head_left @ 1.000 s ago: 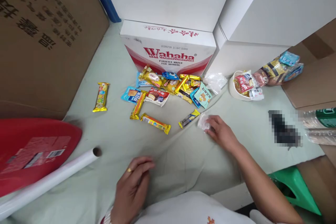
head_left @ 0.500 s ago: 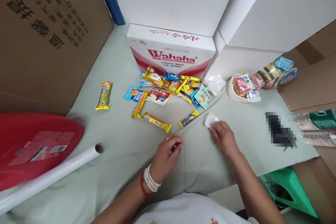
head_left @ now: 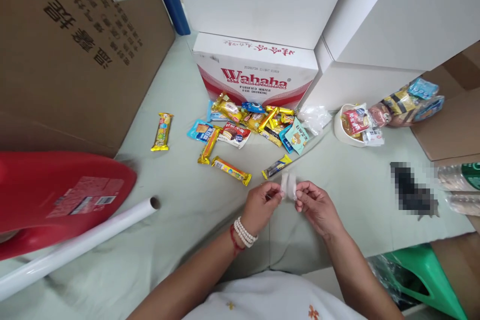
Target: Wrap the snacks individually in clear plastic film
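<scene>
A small crumpled translucent plastic bag (head_left: 289, 186) is held up between both hands, just above the cloth. My left hand (head_left: 264, 204) pinches its left edge between thumb and fingertips. On the opposite edge, my right hand (head_left: 315, 206) has its fingers closed too. Just beyond the plastic lies a dark snack bar with yellow ends (head_left: 276, 166). A yellow-and-orange wrapped bar (head_left: 231, 170) rests to the left of it. Farther back, several packaged snacks are heaped, among them a pale green packet (head_left: 297, 136) and a red-and-white cake packet (head_left: 234, 135).
A Wahaha carton (head_left: 255, 72) stands behind the heap. At right are a cream bowl (head_left: 342, 135) of snacks and plastic bottles (head_left: 455, 177). A lone yellow bar (head_left: 162, 132), a white roll (head_left: 86, 245) and a red container (head_left: 67, 195) lie left. Crumpled clear plastic (head_left: 315, 120) sits behind.
My right hand has brought the crumpled plastic left and nearer to me. My left hand has moved right and up and taken hold of its other edge. The view has shifted slightly.
</scene>
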`<move>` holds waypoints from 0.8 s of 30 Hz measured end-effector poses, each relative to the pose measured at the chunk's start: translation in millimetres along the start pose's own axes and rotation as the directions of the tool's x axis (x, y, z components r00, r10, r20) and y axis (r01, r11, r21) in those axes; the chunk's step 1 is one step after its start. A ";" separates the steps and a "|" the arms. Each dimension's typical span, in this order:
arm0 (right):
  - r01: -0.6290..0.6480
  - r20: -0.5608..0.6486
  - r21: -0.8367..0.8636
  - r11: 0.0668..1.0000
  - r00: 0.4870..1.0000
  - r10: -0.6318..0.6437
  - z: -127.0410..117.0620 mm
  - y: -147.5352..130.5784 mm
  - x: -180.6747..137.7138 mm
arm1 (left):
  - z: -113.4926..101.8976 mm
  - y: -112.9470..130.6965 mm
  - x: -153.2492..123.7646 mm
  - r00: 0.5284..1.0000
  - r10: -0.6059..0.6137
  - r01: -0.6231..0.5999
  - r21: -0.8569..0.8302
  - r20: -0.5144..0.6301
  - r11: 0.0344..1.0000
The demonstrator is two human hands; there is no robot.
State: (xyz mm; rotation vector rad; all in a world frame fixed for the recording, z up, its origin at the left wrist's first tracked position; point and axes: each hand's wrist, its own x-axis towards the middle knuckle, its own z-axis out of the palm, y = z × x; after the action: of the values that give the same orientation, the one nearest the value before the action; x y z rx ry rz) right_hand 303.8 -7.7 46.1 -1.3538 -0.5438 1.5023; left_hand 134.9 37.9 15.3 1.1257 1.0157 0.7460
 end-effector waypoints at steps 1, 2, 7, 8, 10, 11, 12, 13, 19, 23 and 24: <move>0.014 -0.027 -0.003 1.000 1.000 -0.014 -6.6 -2.3 0.4 | -3.4 -2.6 1.6 0.999 -0.045 0.045 -0.055 -0.005 0.997; 0.037 -0.062 -0.014 0.999 0.997 -0.038 -14.8 -5.6 1.3 | -7.7 -4.7 2.8 0.996 -0.086 0.084 -0.103 -0.015 0.991; 0.264 -0.259 -0.288 0.921 0.904 -0.340 -56.7 -30.0 15.7 | -26.1 -6.6 -0.7 0.984 -0.129 0.109 -0.158 -0.120 0.981; 0.264 -0.267 -0.407 0.874 0.881 -0.390 -59.3 -34.2 18.8 | -27.5 -5.6 -3.2 0.987 -0.093 0.076 -0.122 -0.134 0.990; 0.224 -0.250 -0.628 0.745 0.849 -0.466 -53.5 -38.3 22.3 | -28.0 -3.2 -9.1 0.987 0.021 -0.019 0.013 -0.162 1.000; 0.206 -0.229 -0.688 0.696 0.848 -0.477 -45.3 -37.6 22.2 | -27.5 -1.9 -12.1 0.981 0.090 -0.072 0.107 -0.173 0.992; 0.200 -0.201 -0.701 0.685 0.866 -0.458 -34.0 -34.9 21.0 | -26.8 -0.7 -15.1 0.972 0.159 -0.122 0.207 -0.175 0.971; 0.197 -0.165 -0.669 0.717 0.901 -0.401 -20.8 -30.6 19.0 | -26.2 0.4 -18.0 0.961 0.224 -0.167 0.300 -0.165 0.939; 0.000 0.067 -0.257 0.966 0.998 0.017 45.6 -1.3 11.5 | -30.4 4.1 -29.5 0.926 0.378 -0.318 0.500 -0.019 0.805; -0.088 0.107 -0.082 0.993 0.989 0.097 50.1 -2.0 13.4 | -40.5 4.9 -33.7 0.968 0.242 -0.219 0.258 -0.060 0.941; -0.114 0.124 -0.055 0.992 0.985 0.120 48.9 -3.6 13.4 | -43.4 4.6 -34.7 0.982 0.178 -0.166 0.154 -0.066 0.974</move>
State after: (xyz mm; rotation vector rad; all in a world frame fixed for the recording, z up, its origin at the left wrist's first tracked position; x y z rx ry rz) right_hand 261.8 19.2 56.0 -1.3529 -0.5922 1.6891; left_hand 81.6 24.3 24.7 1.3333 1.0631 0.8708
